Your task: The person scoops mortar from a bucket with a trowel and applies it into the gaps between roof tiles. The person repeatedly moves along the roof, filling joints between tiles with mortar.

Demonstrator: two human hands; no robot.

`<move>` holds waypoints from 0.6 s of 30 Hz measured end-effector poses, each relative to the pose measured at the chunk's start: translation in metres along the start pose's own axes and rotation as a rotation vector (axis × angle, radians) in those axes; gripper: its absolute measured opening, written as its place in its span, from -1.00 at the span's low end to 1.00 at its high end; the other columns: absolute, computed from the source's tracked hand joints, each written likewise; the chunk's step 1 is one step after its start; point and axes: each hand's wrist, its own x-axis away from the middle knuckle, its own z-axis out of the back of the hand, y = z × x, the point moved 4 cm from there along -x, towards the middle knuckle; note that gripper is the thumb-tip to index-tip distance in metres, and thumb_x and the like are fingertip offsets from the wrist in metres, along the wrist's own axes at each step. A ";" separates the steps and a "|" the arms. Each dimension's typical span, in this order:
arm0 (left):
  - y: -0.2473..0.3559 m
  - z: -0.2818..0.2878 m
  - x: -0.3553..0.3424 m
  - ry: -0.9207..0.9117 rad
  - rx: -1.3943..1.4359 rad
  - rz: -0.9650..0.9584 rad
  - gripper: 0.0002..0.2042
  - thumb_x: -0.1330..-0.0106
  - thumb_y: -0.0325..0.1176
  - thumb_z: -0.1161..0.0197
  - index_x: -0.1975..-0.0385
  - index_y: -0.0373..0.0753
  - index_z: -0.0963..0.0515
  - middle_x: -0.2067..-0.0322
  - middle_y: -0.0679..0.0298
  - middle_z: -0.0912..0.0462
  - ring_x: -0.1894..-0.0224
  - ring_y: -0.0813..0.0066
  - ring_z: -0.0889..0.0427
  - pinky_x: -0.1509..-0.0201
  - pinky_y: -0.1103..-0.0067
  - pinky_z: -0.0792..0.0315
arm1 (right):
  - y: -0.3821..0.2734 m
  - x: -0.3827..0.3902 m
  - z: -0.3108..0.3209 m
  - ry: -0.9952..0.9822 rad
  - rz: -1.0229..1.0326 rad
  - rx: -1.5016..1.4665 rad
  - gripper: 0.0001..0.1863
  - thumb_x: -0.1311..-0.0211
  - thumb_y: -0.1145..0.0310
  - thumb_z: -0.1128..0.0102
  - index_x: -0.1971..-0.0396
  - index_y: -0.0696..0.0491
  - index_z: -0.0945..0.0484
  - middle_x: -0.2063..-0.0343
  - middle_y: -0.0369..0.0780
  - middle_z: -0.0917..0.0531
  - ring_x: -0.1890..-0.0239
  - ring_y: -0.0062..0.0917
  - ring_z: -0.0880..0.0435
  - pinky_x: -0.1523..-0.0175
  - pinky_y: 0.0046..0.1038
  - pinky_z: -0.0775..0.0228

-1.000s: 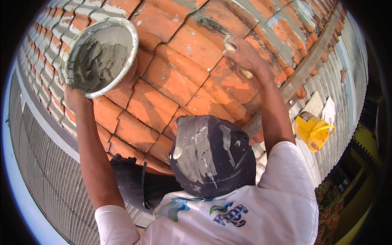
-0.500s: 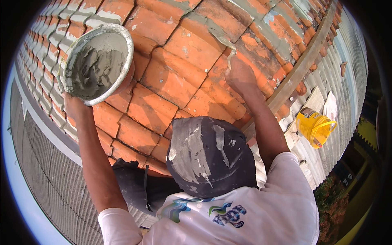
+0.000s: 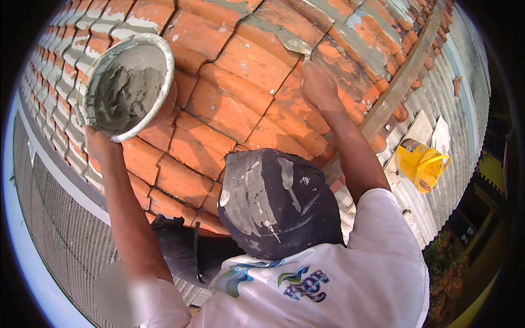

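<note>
My left hand grips the near rim of a round bucket, tilted on the roof at the left. Wet grey mortar fills much of it, its surface scooped and uneven. My right hand is closed on a small trowel, its handle mostly hidden in my fist. The pointed, mortar-smeared blade rests along a joint between orange clay tiles. A strip of fresh grey mortar runs up and left from the blade tip.
A wooden batten edges the tiles at the right. Beyond it, a yellow pail stands on corrugated sheeting. More corrugated roofing slopes away at the left. Dark cloth with grey smears occupies the lower middle.
My right hand and trowel have moved slightly up, and the blade now shows broader against the tile joint. My left hand keeps its hold on the bucket. The view has shifted a little.
</note>
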 end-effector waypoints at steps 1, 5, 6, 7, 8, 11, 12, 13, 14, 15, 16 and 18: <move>-0.002 0.001 -0.001 -0.008 0.014 -0.001 -0.53 -0.75 -0.20 0.15 -0.32 -0.54 -0.41 -0.26 -0.05 -0.57 -0.22 0.06 -0.67 -0.30 0.19 -0.62 | 0.007 0.008 0.003 -0.011 -0.011 -0.008 -0.77 -0.33 0.52 -0.09 0.07 0.25 -0.54 0.16 0.15 -0.74 0.03 0.11 -0.74 -0.09 0.06 -0.56; -0.006 0.005 -0.010 -0.048 -0.006 -0.004 -0.53 -0.75 -0.20 0.16 -0.30 -0.52 -0.42 -0.25 -0.04 -0.57 -0.22 0.08 -0.66 -0.31 0.20 -0.61 | 0.023 0.043 0.018 -0.095 -0.034 -0.135 -0.75 -0.30 0.45 -0.16 0.08 0.24 -0.53 0.15 0.17 -0.71 0.02 0.14 -0.70 -0.08 0.09 -0.51; -0.007 0.006 -0.013 -0.063 -0.010 -0.007 -0.54 -0.75 -0.20 0.16 -0.30 -0.52 -0.42 -0.25 -0.04 -0.57 -0.22 0.08 -0.66 -0.31 0.21 -0.60 | 0.028 0.051 0.025 -0.105 -0.033 -0.163 -0.75 -0.30 0.43 -0.17 0.09 0.24 -0.52 0.15 0.17 -0.70 0.02 0.15 -0.70 -0.08 0.10 -0.50; -0.006 0.007 -0.014 -0.084 -0.019 -0.012 -0.54 -0.75 -0.21 0.16 -0.30 -0.52 -0.42 -0.25 -0.04 -0.57 -0.22 0.09 -0.66 -0.32 0.21 -0.60 | 0.031 0.053 0.030 -0.125 -0.052 -0.172 -0.75 -0.30 0.42 -0.17 0.10 0.24 -0.52 0.15 0.18 -0.70 0.03 0.15 -0.69 -0.08 0.10 -0.49; -0.006 0.007 -0.016 -0.110 -0.032 -0.020 -0.54 -0.76 -0.21 0.17 -0.30 -0.51 -0.43 -0.25 -0.04 -0.57 -0.22 0.09 -0.66 -0.32 0.22 -0.60 | 0.031 0.050 0.034 -0.093 -0.024 -0.202 -0.74 -0.30 0.40 -0.18 0.09 0.24 -0.52 0.15 0.18 -0.69 0.02 0.15 -0.68 -0.08 0.09 -0.48; -0.007 0.009 -0.015 -0.105 -0.019 -0.019 -0.55 -0.76 -0.21 0.17 -0.28 -0.51 -0.44 -0.24 -0.03 -0.57 -0.21 0.11 -0.66 -0.32 0.23 -0.59 | 0.025 0.024 0.035 -0.047 -0.006 -0.216 -0.72 -0.32 0.38 -0.18 0.07 0.24 -0.51 0.17 0.18 -0.69 0.02 0.14 -0.68 -0.08 0.08 -0.48; -0.007 0.009 -0.014 -0.075 0.003 -0.017 -0.55 -0.76 -0.21 0.18 -0.27 -0.51 -0.45 -0.22 -0.02 -0.58 -0.20 0.12 -0.66 -0.31 0.24 -0.59 | 0.020 0.011 0.030 -0.039 0.000 -0.211 -0.71 -0.33 0.38 -0.17 0.06 0.24 -0.51 0.18 0.18 -0.70 0.03 0.15 -0.68 -0.07 0.08 -0.49; -0.008 0.007 -0.013 -0.073 0.030 -0.014 -0.55 -0.76 -0.21 0.18 -0.26 -0.51 -0.45 -0.21 -0.02 -0.58 -0.19 0.13 -0.66 -0.30 0.25 -0.59 | 0.015 0.002 0.025 -0.011 -0.008 -0.201 -0.71 -0.34 0.37 -0.17 0.05 0.24 -0.51 0.18 0.17 -0.70 0.04 0.15 -0.69 -0.06 0.08 -0.50; -0.007 0.006 -0.012 -0.055 0.028 -0.019 -0.55 -0.76 -0.21 0.17 -0.25 -0.51 -0.46 -0.21 -0.02 -0.59 -0.18 0.13 -0.67 -0.29 0.25 -0.60 | 0.009 0.001 0.017 -0.021 0.021 -0.172 -0.70 -0.34 0.38 -0.16 0.04 0.25 -0.51 0.20 0.17 -0.70 0.07 0.15 -0.70 -0.05 0.09 -0.51; -0.007 0.006 -0.011 -0.060 0.032 -0.023 -0.55 -0.76 -0.21 0.17 -0.25 -0.52 -0.46 -0.20 -0.02 -0.59 -0.17 0.14 -0.67 -0.27 0.26 -0.61 | 0.004 0.002 0.011 -0.016 0.040 -0.137 -0.70 -0.35 0.38 -0.15 0.03 0.26 -0.51 0.22 0.17 -0.71 0.09 0.16 -0.71 -0.04 0.09 -0.52; -0.006 0.005 -0.010 -0.064 0.037 -0.027 -0.55 -0.75 -0.21 0.16 -0.24 -0.52 -0.47 -0.19 -0.02 -0.59 -0.16 0.15 -0.67 -0.26 0.26 -0.61 | 0.001 0.006 0.007 -0.008 0.058 -0.101 -0.69 -0.36 0.38 -0.14 0.02 0.27 -0.51 0.23 0.16 -0.71 0.11 0.16 -0.71 -0.03 0.09 -0.52; -0.006 0.005 -0.010 0.016 -0.019 -0.044 -0.56 -0.74 -0.23 0.14 -0.22 -0.53 -0.48 -0.18 -0.03 -0.60 -0.14 0.16 -0.68 -0.23 0.28 -0.62 | 0.002 0.026 0.005 -0.040 0.061 -0.102 -0.69 -0.36 0.41 -0.12 0.01 0.30 -0.50 0.26 0.17 -0.72 0.14 0.15 -0.73 -0.01 0.10 -0.54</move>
